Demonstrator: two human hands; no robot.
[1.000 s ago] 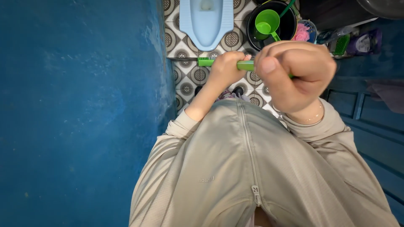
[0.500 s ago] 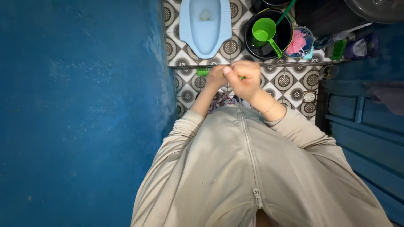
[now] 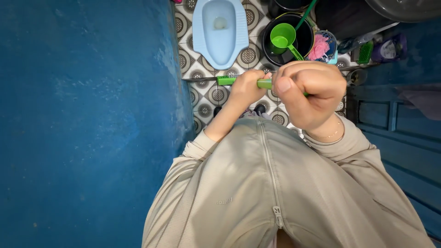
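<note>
A green handle [image 3: 265, 83] of a long tool runs level across the view, above the patterned floor tiles. My left hand [image 3: 245, 87] is closed around it near its left end, where a short green stub [image 3: 225, 81] sticks out. My right hand [image 3: 308, 94] is a fist around the same handle, closer to the camera, and it hides the handle's right part. The tool's working end is out of sight. My beige zipped jacket [image 3: 271, 183] fills the lower middle.
A pale blue squat toilet [image 3: 219, 30] lies in the tiled floor ahead. Right of it stands a black bucket [image 3: 307, 36] holding a green dipper [image 3: 283, 36], then a basket with a pink sponge [image 3: 320, 47]. A blue wall [image 3: 87, 124] stands close on the left, a blue door [image 3: 395, 133] on the right.
My right hand, fisted on the handle, has risen back toward the camera after dropping low beside the left hand half a second ago. The left hand stayed near the same spot.
</note>
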